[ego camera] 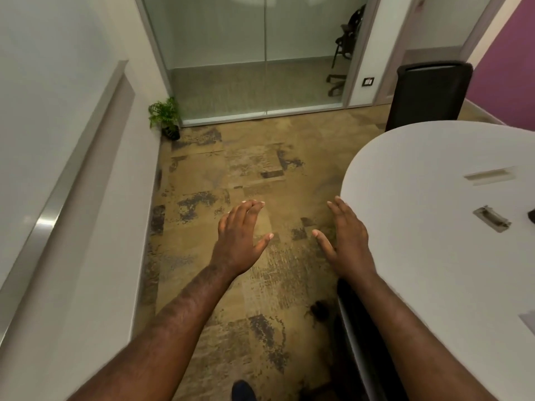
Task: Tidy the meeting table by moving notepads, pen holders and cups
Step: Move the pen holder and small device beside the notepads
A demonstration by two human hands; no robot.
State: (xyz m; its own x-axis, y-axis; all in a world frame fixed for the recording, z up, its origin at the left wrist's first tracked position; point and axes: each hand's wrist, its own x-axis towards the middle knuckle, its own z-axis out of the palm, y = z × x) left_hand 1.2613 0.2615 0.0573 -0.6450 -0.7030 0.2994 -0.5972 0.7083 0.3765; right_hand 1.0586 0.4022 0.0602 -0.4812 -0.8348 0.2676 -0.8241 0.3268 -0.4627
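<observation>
The white meeting table [428, 157] fills the right side of the head view, its rounded end toward me. No notepad, pen holder or cup shows on the part in view. My left hand [240, 238] is stretched out flat over the carpet, palm down, fingers together and thumb spread, holding nothing. My right hand [347, 241] is held the same way just left of the table's curved edge, also with nothing in it. Set into the tabletop are a metal flap handle [492, 219] and a long slot cover [489, 175]. A dark object [532, 216] is cut off at the right border.
A black chair back [431, 94] stands at the table's far end. Another dark chair [356, 328] sits under the near edge by my right forearm. A small potted plant [166, 117] stands in the corner by the frosted glass partition [260, 53]. Patterned carpet lies ahead; a white wall runs on the left.
</observation>
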